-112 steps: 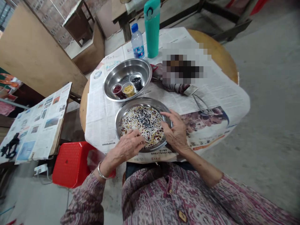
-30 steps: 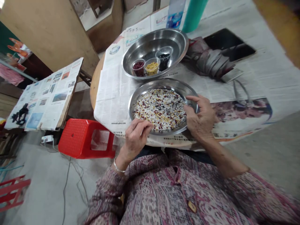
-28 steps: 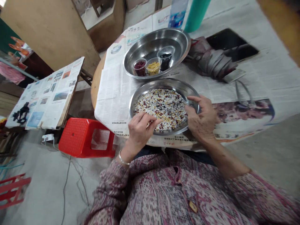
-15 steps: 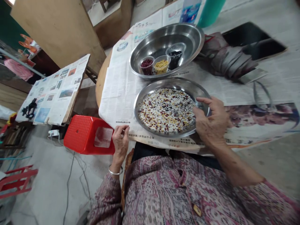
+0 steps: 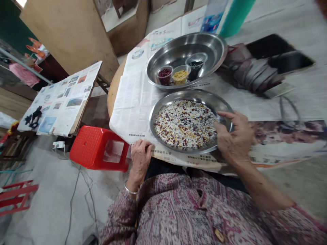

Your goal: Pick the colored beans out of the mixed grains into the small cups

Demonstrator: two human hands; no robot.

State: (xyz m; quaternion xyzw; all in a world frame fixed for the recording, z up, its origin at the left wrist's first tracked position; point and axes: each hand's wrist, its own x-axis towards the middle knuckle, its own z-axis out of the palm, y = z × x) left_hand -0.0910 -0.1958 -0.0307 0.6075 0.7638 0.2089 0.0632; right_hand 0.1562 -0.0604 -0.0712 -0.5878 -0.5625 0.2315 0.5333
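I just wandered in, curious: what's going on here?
One person's right hand is on the rim of the near steel basin, which holds white grains mixed with red, yellow and black ones. The left hand is at the edge of the newspaper-covered table, apart from that basin. Beyond it, another steel basin holds three clear cups, of red, yellow and black pieces.

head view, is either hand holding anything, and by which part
The right hand lies over the right rim of the steel basin of mixed grains, possibly gripping it. Whether the curled left hand holds anything cannot be told.
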